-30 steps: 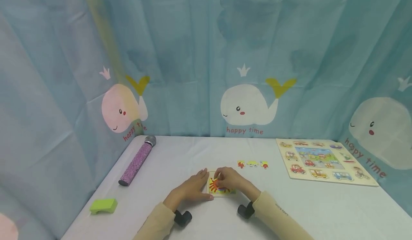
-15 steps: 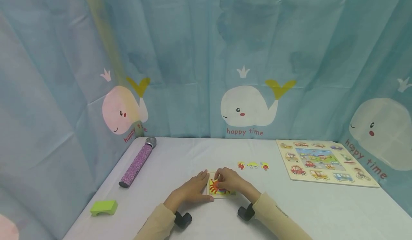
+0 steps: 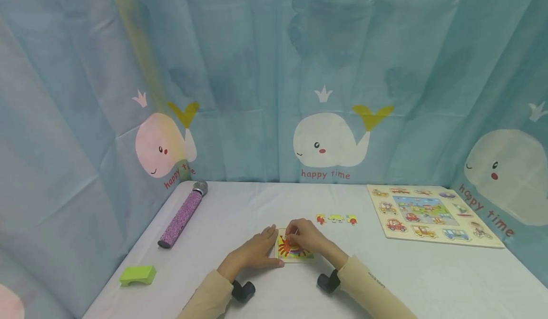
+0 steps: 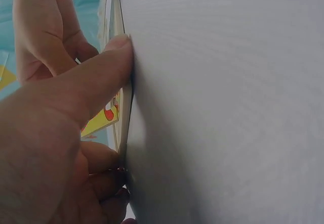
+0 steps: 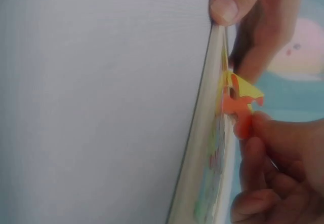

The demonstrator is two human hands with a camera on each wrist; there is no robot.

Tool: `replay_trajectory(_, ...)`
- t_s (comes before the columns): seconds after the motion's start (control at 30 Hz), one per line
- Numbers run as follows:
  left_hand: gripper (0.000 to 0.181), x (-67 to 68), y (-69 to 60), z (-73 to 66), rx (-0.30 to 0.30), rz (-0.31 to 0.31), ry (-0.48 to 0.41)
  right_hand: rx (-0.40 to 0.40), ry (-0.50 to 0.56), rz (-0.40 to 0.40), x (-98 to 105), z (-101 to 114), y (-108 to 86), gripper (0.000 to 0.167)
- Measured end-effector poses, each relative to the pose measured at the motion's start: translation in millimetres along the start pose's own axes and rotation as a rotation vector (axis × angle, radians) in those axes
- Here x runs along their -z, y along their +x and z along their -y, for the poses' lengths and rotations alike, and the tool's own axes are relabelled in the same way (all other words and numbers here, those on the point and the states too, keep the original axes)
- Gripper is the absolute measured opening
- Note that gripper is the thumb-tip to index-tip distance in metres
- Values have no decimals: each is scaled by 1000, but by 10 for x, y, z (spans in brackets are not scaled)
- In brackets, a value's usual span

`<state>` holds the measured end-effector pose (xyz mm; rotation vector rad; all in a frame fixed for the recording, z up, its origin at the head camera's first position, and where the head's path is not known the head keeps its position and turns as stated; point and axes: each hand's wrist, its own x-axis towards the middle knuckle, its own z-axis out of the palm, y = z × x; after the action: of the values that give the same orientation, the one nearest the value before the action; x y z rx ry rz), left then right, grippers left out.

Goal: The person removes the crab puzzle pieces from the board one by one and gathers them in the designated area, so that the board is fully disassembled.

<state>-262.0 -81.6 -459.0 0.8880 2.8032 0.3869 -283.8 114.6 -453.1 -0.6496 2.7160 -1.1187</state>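
Note:
A small wooden puzzle tray [image 3: 295, 261] with a red and yellow sun picture lies on the table. My left hand [image 3: 256, 251] rests on it, thumb along the near edge and fingers at the left side. Between thumb and fingertips, my right hand [image 3: 307, 236] pinches an orange and yellow puzzle piece [image 5: 240, 100] over the picture. In the right wrist view that piece stands tilted, its lower end at the tray's surface. The right fingers hide part of the picture in the head view. More loose puzzle pieces [image 3: 336, 218] lie in a row behind the tray.
A larger wooden vehicle puzzle board [image 3: 432, 233] lies at the back right. A glittery purple microphone [image 3: 181, 218] and a green block [image 3: 138, 275] are on the left. A blue whale-print curtain [image 3: 244, 81] surrounds the table's back and sides.
My right hand has shifted slightly over the tray, still pinching the puzzle piece. The left hand keeps its place.

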Motion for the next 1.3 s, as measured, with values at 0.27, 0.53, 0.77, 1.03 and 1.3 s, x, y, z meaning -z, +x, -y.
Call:
replay_trajectory(0.27, 91, -7, 4, 7, 6, 4, -7, -24, 85, -62, 38, -107, 38, 7)
replay_trajectory(0.53, 91, 27, 2, -22, 37, 24, -44, -175, 207, -139, 390, -212, -49, 10)
replay_trajectory(0.77, 91, 28, -19, -32, 29, 22, -63, -262, 233, -202, 622, -431, -191, 10)
replay_trajectory(1.03, 93, -15, -5, -5, 29, 8, -42, -311, 164, -209, 669, -599, -323, 12)
replay_trajectory(1.3, 93, -27, 2, 5, 27, 8, -51, -396, 139, -219, 674, -677, -316, 8)
